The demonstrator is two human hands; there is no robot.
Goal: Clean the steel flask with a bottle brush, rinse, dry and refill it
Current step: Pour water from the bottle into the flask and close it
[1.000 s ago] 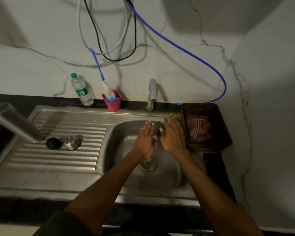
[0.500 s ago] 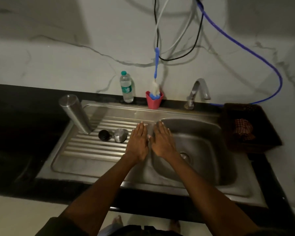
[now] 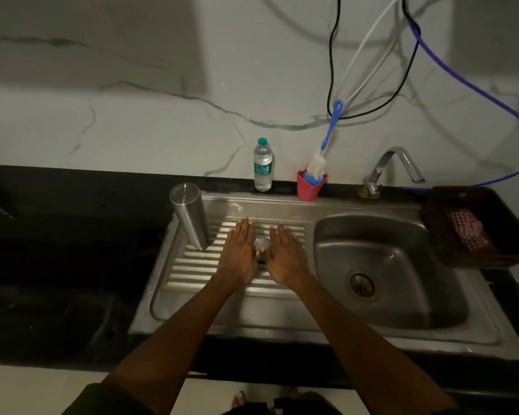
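Both hands, left (image 3: 238, 254) and right (image 3: 285, 256), lie flat with fingers straight, holding nothing, on the draining board just right of the upright flask (image 3: 190, 218). Smooth steel looks rigid and slippery when wet; best gripped around mid-body.

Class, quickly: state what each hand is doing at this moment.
Left hand: open, fingers straight, holding nothing, over the ribbed steel draining board.
Right hand: open, fingers straight, holding nothing.
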